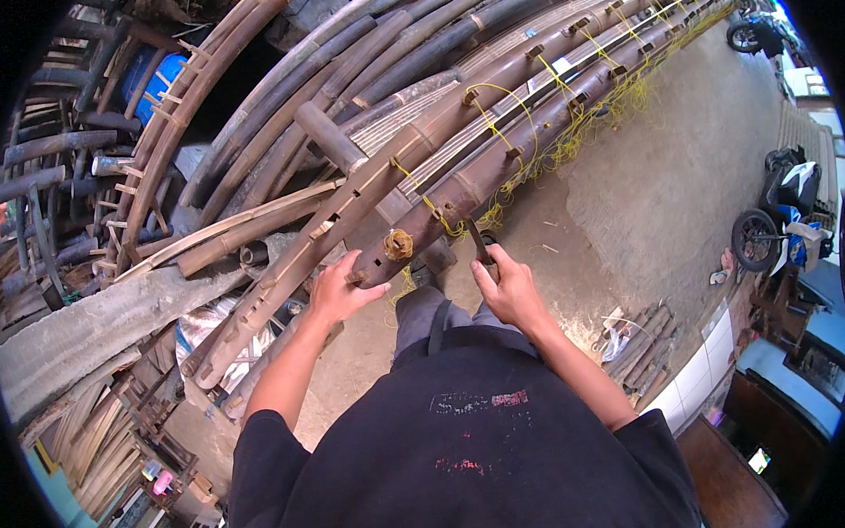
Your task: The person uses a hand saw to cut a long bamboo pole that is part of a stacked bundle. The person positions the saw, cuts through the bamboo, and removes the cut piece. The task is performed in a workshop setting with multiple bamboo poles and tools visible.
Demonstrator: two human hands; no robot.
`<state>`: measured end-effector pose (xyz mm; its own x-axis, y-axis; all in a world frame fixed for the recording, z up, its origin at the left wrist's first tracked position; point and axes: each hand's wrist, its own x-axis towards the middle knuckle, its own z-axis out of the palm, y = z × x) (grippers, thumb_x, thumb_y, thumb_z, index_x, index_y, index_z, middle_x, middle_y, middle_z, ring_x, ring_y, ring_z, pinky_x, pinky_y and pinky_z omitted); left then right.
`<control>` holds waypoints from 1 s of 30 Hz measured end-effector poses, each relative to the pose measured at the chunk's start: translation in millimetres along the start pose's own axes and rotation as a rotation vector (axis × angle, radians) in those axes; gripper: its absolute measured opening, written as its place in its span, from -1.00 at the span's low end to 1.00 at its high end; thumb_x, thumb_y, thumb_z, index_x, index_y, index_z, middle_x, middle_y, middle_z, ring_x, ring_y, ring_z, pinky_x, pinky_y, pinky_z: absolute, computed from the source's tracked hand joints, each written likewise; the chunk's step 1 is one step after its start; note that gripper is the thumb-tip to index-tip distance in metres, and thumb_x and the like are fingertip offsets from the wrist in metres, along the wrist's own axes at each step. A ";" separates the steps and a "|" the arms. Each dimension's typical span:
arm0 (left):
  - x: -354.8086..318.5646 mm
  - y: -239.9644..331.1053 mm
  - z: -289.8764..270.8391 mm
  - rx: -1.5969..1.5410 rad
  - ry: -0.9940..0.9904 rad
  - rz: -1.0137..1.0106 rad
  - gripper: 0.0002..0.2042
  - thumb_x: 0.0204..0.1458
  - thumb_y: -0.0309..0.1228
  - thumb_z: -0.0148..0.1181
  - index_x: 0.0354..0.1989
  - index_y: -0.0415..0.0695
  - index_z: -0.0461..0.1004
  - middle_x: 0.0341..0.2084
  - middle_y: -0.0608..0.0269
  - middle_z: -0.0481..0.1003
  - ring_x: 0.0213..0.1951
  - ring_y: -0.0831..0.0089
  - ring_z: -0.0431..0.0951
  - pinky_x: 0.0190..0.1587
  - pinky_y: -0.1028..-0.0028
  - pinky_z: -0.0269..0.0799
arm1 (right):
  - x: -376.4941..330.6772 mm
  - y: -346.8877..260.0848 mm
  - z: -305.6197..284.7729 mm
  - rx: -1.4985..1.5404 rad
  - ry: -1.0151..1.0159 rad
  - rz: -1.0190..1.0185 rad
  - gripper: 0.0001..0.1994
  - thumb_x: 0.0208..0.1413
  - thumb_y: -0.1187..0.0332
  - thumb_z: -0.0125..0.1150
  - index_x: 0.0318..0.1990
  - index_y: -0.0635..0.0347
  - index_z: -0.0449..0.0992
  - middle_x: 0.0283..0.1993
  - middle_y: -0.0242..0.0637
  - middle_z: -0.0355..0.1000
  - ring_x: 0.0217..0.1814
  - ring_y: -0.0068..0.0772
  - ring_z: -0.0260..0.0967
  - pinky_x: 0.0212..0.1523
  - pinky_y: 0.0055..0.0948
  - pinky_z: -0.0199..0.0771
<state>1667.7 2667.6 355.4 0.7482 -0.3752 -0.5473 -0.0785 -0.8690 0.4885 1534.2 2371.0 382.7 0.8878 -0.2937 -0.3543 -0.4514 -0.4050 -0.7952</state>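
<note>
A thick brown bamboo pole (457, 188) runs from in front of me toward the far right, with square holes cut along it and a round tan plug of fibre (399, 245) at its near end. My left hand (335, 293) is at that end, thumb and fingers spread around the tip beside a small wooden peg (356, 277). In my right hand (509, 291) is a dark, narrow, knife-like tool (478, 241), its upper end close to the pole's side. Yellow string (427, 200) links this pole to a second bamboo pole (346, 200) lying alongside.
Many bamboo poles (406, 55) are stacked beyond the work. A concrete ledge (90, 336) lies at left, with split bamboo strips (94, 443) below it. Loose yellow string (567, 147) hangs along the pole. At right are motorcycles (766, 229) and a bundle of sticks (644, 349).
</note>
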 end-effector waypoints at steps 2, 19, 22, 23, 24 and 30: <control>-0.7 0.0 0.0 -0.005 -0.001 0.001 -0.07 -0.21 0.14 0.60 0.30 -0.22 0.48 -0.02 -0.15 0.68 0.06 -0.03 0.70 0.18 0.17 0.56 | 1.1 3.4 7.5 0.013 0.022 -0.038 -0.77 0.36 0.24 0.25 -0.06 0.24 0.52 -0.63 -0.06 0.39 -0.59 -0.13 0.42 -0.46 -0.13 0.31; 13.9 -35.3 19.4 -0.002 0.082 0.233 -0.08 -0.15 0.19 0.57 0.25 -0.30 0.47 -0.11 -0.24 0.67 -0.06 -0.14 0.71 0.03 0.07 0.63 | 19.1 -17.4 21.7 -0.122 0.024 0.156 -0.75 0.33 0.18 0.23 -0.08 0.19 0.54 -0.46 0.14 0.52 -0.30 0.30 0.57 -0.22 0.10 0.51; 11.7 -32.0 16.2 -0.011 0.042 0.205 -0.08 -0.15 0.19 0.57 0.24 -0.31 0.47 -0.10 -0.25 0.67 -0.05 -0.13 0.71 0.04 0.07 0.63 | 39.9 -23.7 -14.5 -0.231 -0.163 0.122 -0.71 0.27 0.13 0.25 -0.05 0.16 0.58 -0.33 0.18 0.59 -0.17 0.36 0.58 -0.11 0.20 0.56; 11.6 -30.9 15.9 0.001 0.043 0.199 -0.08 -0.15 0.20 0.57 0.24 -0.31 0.47 -0.09 -0.25 0.67 -0.05 -0.13 0.71 0.04 0.07 0.63 | 49.9 -26.6 -28.9 -0.266 -0.230 0.090 -0.70 0.26 0.13 0.25 -0.04 0.15 0.59 -0.30 0.19 0.59 -0.16 0.35 0.58 -0.09 0.19 0.57; 10.0 -30.4 16.3 0.013 0.046 0.189 -0.08 -0.15 0.20 0.57 0.24 -0.31 0.48 -0.09 -0.25 0.67 -0.05 -0.12 0.72 0.04 0.07 0.63 | 61.2 -29.9 -42.0 -0.302 -0.299 0.056 -0.69 0.26 0.13 0.25 -0.03 0.15 0.60 -0.28 0.19 0.60 -0.15 0.34 0.58 -0.08 0.19 0.58; 9.9 -24.6 9.2 -0.037 0.011 0.165 -0.05 -0.17 0.21 0.57 0.27 -0.30 0.47 -0.03 -0.23 0.66 -0.01 -0.10 0.71 0.08 0.09 0.61 | 137.1 -14.1 -99.9 -0.350 -0.781 -0.237 -0.67 0.20 0.15 0.24 -0.09 0.24 0.56 -0.29 0.14 0.58 -0.20 0.29 0.56 -0.12 0.07 0.55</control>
<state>1671.1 2682.3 331.7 0.7342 -0.5081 -0.4504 -0.1767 -0.7834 0.5959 1653.3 2249.9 394.6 0.7121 0.4541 -0.5355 -0.1361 -0.6590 -0.7397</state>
